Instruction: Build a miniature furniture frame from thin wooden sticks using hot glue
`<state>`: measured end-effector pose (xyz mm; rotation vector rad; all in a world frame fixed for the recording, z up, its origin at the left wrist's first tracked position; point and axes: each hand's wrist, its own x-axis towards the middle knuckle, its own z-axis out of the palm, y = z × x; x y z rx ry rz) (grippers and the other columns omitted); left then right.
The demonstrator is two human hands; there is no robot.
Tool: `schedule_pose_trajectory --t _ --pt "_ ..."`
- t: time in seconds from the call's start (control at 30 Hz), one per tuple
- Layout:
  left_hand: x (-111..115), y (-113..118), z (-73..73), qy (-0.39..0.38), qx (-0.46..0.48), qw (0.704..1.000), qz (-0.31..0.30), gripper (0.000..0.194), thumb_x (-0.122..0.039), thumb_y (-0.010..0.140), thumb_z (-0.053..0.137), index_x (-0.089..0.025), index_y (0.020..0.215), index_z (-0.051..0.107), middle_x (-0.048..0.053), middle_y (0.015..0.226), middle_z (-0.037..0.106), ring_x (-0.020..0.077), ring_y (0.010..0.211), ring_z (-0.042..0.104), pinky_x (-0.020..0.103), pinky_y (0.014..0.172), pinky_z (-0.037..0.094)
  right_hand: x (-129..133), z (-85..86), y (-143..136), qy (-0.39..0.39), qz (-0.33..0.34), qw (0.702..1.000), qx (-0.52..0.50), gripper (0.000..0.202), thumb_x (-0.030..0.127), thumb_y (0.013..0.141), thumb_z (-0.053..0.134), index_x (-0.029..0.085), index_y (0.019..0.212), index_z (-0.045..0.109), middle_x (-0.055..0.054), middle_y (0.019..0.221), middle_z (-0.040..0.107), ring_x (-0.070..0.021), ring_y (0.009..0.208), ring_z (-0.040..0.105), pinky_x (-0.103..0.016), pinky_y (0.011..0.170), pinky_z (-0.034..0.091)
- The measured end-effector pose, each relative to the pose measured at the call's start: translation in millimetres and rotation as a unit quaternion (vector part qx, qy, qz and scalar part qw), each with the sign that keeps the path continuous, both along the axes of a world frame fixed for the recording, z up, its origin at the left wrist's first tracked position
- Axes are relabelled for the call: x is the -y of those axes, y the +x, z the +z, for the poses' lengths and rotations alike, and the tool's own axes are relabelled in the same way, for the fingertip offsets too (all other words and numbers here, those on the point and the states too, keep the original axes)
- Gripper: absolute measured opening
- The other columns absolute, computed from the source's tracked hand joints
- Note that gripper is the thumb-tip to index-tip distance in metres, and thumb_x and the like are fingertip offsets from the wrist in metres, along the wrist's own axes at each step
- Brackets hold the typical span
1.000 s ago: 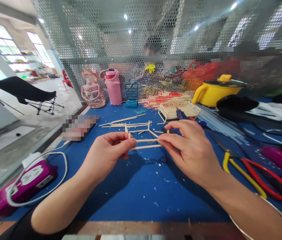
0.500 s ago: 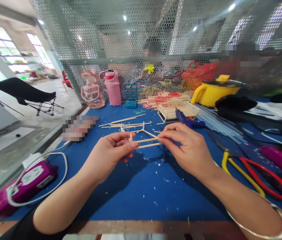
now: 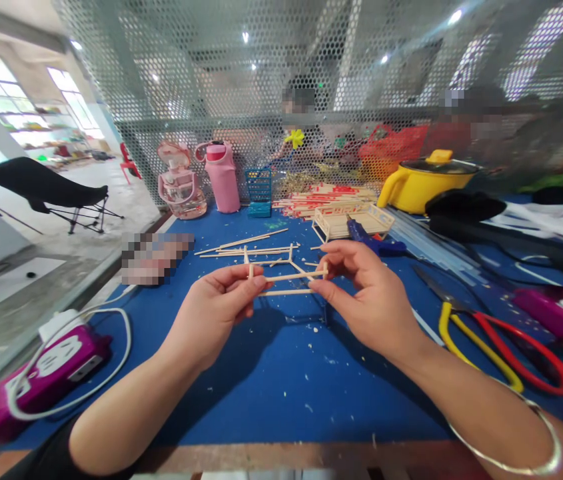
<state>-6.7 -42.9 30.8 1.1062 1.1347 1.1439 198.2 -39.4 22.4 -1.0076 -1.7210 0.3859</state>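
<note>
Between my two hands is a small frame of thin wooden sticks (image 3: 291, 275), raised over the blue tabletop, with short posts standing at its corners. My left hand (image 3: 214, 307) pinches its left corner between thumb and fingers. At the right end, my right hand (image 3: 376, 290) has its thumb at the lower stick and its fingers by a corner post. Just beyond lie loose wooden sticks (image 3: 256, 252). A finished-looking rectangular stick tray (image 3: 328, 225) stands farther back, with a blue glue gun (image 3: 374, 241) in front of it.
Scissors with yellow and red handles (image 3: 526, 353) lie at right, near clear glue sticks (image 3: 431, 243). A purple power strip (image 3: 46, 377) with a white cable sits left. At the back are a pink bottle (image 3: 224, 180), a yellow pot (image 3: 426, 187) and a mesh screen (image 3: 201, 80).
My right hand's fingers have shifted from pinching the stick's end to around the right corner, where a short post now shows. My left hand still holds the left corner.
</note>
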Motion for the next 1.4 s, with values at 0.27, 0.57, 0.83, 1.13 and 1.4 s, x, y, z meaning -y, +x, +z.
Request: schedule_pose_trajectory --t 0.27,0.57,0.83,1.13,1.4 --pt "-1 -1 0.0 0.003 0.009 1.0 -0.004 0.032 -0.035 0.066 0.078 -0.017 0.09 0.068 -0.002 0.068 0.065 0.0025 0.046 0.046 0.013 0.04 0.029 -3 6.1 0 -0.147 0.106 0.964 -0.197 0.035 0.021 0.073 0.071 0.022 0.101 0.05 0.003 0.077 0.063 -0.0118 0.072 0.061 -0.026 0.066 0.052" --pt "4 2 0.1 0.024 0.03 0.999 -0.006 0.044 -0.03 0.065 0.079 -0.017 0.105 0.067 0.0 0.075 0.068 0.0057 0.055 0.054 0.016 0.048 0.039 -7 3.8 4 -0.165 0.085 0.954 -0.237 0.034 0.024 0.069 0.075 0.022 0.094 0.051 0.004 0.074 0.064 -0.0113 0.068 0.061 -0.026 0.064 0.051" --pt "1 5 -2.9 -0.002 0.086 0.996 -0.004 0.031 -0.022 0.065 0.079 -0.019 0.094 0.067 -0.003 0.072 0.068 0.003 0.052 0.054 0.014 0.045 0.034 -9 2.6 4 -0.157 0.103 0.946 -0.263 0.035 0.019 0.068 0.075 0.022 0.093 0.051 0.004 0.073 0.063 -0.0115 0.068 0.061 -0.026 0.064 0.052" --pt "2 8 -7.6 0.058 0.099 0.992 0.045 0.024 -0.022 0.068 0.078 -0.02 0.091 0.069 -0.003 0.079 0.07 0.004 0.062 0.056 0.014 0.054 0.04 -2 8.3 0 -0.162 0.116 0.953 -0.226 0.033 0.017 0.068 0.073 0.022 0.093 0.051 0.004 0.073 0.061 -0.0109 0.066 0.06 -0.026 0.063 0.051" --pt "-4 7 -14.0 0.132 0.121 0.982 0.058 0.023 -0.021 0.069 0.078 -0.02 0.091 0.069 -0.004 0.079 0.07 0.0053 0.074 0.062 0.015 0.073 0.047 3 12.0 0 -0.156 0.108 0.971 -0.143 0.028 0.015 0.069 0.071 0.021 0.09 0.055 0.002 0.076 0.063 -0.0108 0.072 0.06 -0.026 0.071 0.052"
